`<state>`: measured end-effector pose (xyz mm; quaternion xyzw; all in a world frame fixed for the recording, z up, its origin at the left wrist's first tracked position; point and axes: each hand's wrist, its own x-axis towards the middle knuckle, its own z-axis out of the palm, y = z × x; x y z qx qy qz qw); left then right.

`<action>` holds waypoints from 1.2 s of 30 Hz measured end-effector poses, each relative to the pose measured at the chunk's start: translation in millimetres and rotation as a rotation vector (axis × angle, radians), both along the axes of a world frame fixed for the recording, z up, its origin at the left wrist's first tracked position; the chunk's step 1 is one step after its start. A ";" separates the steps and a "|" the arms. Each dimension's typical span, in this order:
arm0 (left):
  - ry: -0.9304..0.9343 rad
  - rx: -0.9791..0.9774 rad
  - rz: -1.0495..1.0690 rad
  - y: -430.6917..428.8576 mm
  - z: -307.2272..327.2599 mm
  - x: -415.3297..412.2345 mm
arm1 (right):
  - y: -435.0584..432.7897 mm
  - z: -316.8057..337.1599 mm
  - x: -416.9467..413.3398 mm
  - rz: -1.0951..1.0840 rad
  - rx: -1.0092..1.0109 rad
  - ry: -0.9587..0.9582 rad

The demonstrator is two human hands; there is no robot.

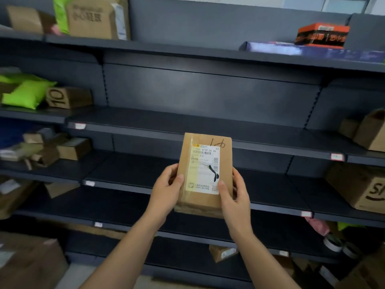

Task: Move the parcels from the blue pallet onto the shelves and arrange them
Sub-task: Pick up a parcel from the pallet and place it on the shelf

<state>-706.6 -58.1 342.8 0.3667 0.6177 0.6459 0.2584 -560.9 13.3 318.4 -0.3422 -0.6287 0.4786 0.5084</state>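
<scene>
A small brown cardboard parcel (203, 142) with a white shipping label and a handwritten "16" is held up in front of the dark grey shelves (187, 122). My left hand (166, 189) grips its lower left edge, thumb on the front face. My right hand (234, 195) grips its lower right edge, thumb on the label. The parcel hangs in the air before the middle bay, level with the two middle shelf boards. The blue pallet is out of view.
The left bay holds green bags (27, 92), a box marked "10" (68, 98) and several small cartons (62, 149). Brown boxes (358, 186) fill the right bay. An orange box (321, 34) lies on the top shelf. A small parcel (221, 252) sits on a low shelf.
</scene>
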 end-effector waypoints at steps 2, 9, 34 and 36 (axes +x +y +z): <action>-0.004 -0.008 0.031 -2.3 1.3 -18.6 | 2.9 -0.5 -22.0 0.023 -0.007 0.002; 0.016 -0.011 0.160 -8.3 5.5 -78.8 | 14.3 3.7 -95.8 0.118 -0.025 -0.015; 0.027 0.012 0.323 13.8 69.1 -292.3 | 85.9 73.4 -330.6 0.534 0.203 -0.166; 0.060 0.026 0.309 16.8 78.0 -324.7 | 87.7 84.7 -357.3 0.555 0.201 -0.161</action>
